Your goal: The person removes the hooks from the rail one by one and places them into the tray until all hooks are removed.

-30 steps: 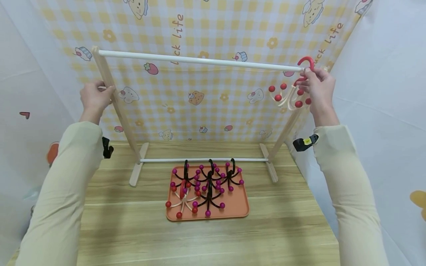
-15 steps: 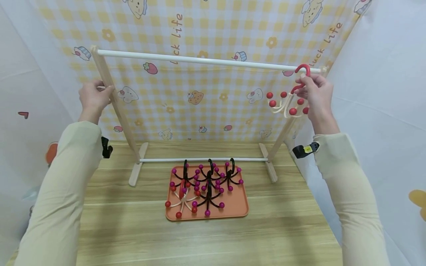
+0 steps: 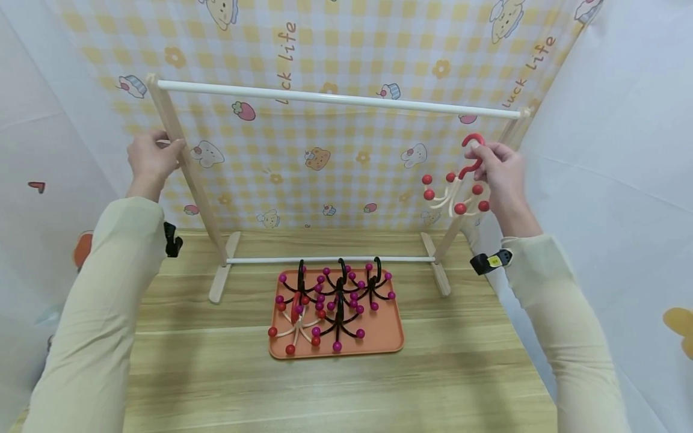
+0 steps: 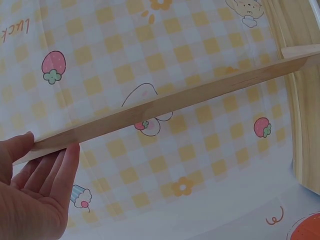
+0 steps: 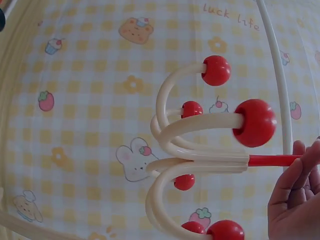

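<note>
My right hand (image 3: pixel 505 177) pinches the red hook (image 3: pixel 470 171) of a claw-shaped hanger with curved cream arms tipped by red balls. In the right wrist view its cream stem (image 5: pixel 220 163) lies sideways, the arms curling back toward the hook. The hanger is below the white top rod (image 3: pixel 335 98), near the rack's right post. At the left, my left hand (image 3: pixel 151 157) grips the wooden left post (image 3: pixel 190 165), thumb on one side and fingers on the other, as the left wrist view shows.
An orange tray (image 3: pixel 381 337) on the wooden table (image 3: pixel 346 394) holds several black hangers (image 3: pixel 340 313) with magenta balls and a cream hanger (image 3: pixel 299 325) with red balls. Behind it runs a white lower rod (image 3: pixel 260 261). A checked cloth (image 3: pixel 325 192) hangs at the back.
My right hand has carried the red-hooked hanger down and left from the top rod's right end, so the hook is now below the rod. The left hand has stayed on the post.
</note>
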{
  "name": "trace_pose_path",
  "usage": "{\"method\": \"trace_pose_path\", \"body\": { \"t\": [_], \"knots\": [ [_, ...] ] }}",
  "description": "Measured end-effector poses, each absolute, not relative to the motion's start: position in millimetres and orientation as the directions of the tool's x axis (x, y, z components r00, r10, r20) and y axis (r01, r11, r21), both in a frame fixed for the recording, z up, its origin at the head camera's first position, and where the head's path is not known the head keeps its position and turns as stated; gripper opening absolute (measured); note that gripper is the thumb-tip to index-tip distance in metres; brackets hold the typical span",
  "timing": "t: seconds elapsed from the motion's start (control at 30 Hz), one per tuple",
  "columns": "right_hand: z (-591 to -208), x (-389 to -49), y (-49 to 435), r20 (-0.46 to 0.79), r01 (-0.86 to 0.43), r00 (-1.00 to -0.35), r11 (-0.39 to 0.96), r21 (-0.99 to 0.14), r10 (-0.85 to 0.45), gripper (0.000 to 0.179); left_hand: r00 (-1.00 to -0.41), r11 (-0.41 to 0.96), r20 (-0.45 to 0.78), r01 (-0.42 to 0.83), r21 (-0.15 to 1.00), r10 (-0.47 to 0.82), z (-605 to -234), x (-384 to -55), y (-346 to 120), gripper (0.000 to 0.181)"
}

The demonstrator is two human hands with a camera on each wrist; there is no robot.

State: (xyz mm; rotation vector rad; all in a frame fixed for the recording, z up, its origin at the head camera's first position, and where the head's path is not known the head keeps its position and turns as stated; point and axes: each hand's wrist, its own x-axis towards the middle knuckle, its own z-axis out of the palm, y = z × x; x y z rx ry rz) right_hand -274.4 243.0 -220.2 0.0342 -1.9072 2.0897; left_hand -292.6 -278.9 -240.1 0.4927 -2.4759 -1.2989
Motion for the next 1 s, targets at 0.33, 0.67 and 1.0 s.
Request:
{"method": "trace_pose_path", "body": {
  "t": [0.33, 0.67, 1.0],
  "knots": [
    [-253, -269, 233, 0.191, -0.198, -0.960, -0.012, -0.980, 0.204, 0.022, -0.896, 0.540, 0.116, -0.150, 0.828, -0.428, -241, -293, -280, 0.053],
    [-285, -259, 232, 0.125, -0.130, -0.981, -0.023, -0.991, 0.148, 0.028, -0.897, 0.531, 0.116, -0.145, 0.835, -0.428, -242, -293, -280, 0.053],
    [-309, -245, 232, 0.076, -0.073, -0.995, 0.046, -0.996, 0.067, 0.024, -0.897, 0.529, 0.111, -0.149, 0.835, -0.428, -242, -293, -280, 0.053]
  ]
}}
